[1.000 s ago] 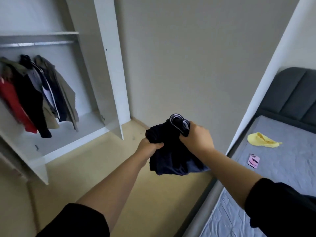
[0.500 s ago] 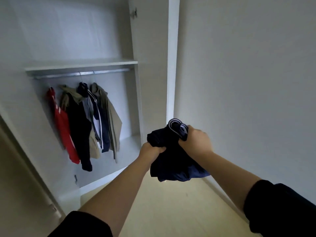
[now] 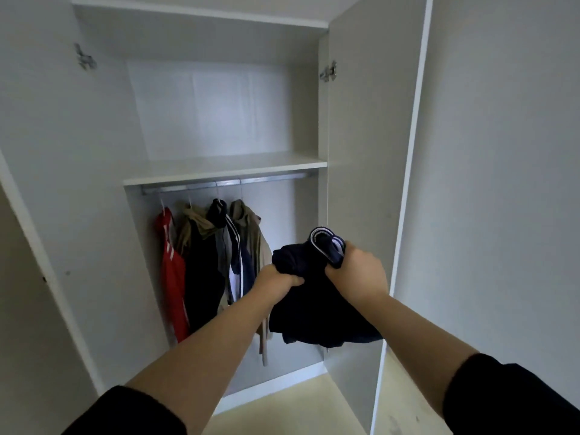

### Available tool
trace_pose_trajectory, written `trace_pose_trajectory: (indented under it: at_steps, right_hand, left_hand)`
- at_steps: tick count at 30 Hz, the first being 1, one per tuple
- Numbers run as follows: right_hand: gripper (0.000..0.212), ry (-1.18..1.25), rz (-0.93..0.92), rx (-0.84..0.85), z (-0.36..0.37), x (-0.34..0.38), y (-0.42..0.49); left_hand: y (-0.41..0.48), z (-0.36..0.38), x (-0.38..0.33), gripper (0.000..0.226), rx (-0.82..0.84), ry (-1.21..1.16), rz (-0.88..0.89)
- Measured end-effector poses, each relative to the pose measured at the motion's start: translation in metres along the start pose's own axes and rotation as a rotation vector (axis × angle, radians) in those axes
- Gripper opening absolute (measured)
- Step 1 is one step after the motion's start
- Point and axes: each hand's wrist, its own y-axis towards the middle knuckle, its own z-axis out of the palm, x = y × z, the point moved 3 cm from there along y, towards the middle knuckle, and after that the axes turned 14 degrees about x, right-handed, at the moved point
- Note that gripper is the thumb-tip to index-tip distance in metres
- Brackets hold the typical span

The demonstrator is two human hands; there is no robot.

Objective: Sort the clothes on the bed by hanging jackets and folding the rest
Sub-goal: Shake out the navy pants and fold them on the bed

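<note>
Now we hold the folded dark navy garment (image 3: 314, 312) up in front of the open wardrobe (image 3: 213, 111), beside the jackets (image 3: 204, 265) hanging on its rail (image 3: 270, 178). Our left hand (image 3: 277, 279) has its fingers curled tight into the bunched upper left corner, and our right hand (image 3: 357, 271) is clenched round the rolled, white-striped band. The bundle's long axis runs roughly up and down: the striped band points up above our right fist, and the loose folds hang below both wrists.
</note>
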Motion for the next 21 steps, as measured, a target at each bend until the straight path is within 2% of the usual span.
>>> trace_pose_trajectory:
  at_steps: [6, 13, 17, 20, 21]
  right_hand:
    - [0.015, 0.089, -0.111, 0.002, 0.04, 0.002, 0.14]
    - [0.011, 0.167, -0.215, 0.027, 0.054, 0.018, 0.323]
    - [0.017, 0.25, -0.337, -0.009, 0.052, 0.056, 0.412]
    - [0.01, 0.325, -0.49, -0.074, 0.051, 0.098, 0.471]
    - [0.014, 0.338, -0.539, -0.096, 0.052, 0.113, 0.488]
  left_hand:
    - [0.118, -0.059, -0.002, 0.037, -0.149, -0.092, 0.057]
    - [0.261, -0.125, -0.049, 0.044, -0.277, -0.108, 0.089]
    - [0.311, -0.191, -0.081, 0.047, -0.343, -0.142, 0.144]
    - [0.333, -0.257, -0.107, 0.05, -0.41, -0.143, 0.266]
    - [0.338, -0.281, -0.115, 0.051, -0.431, -0.142, 0.309]
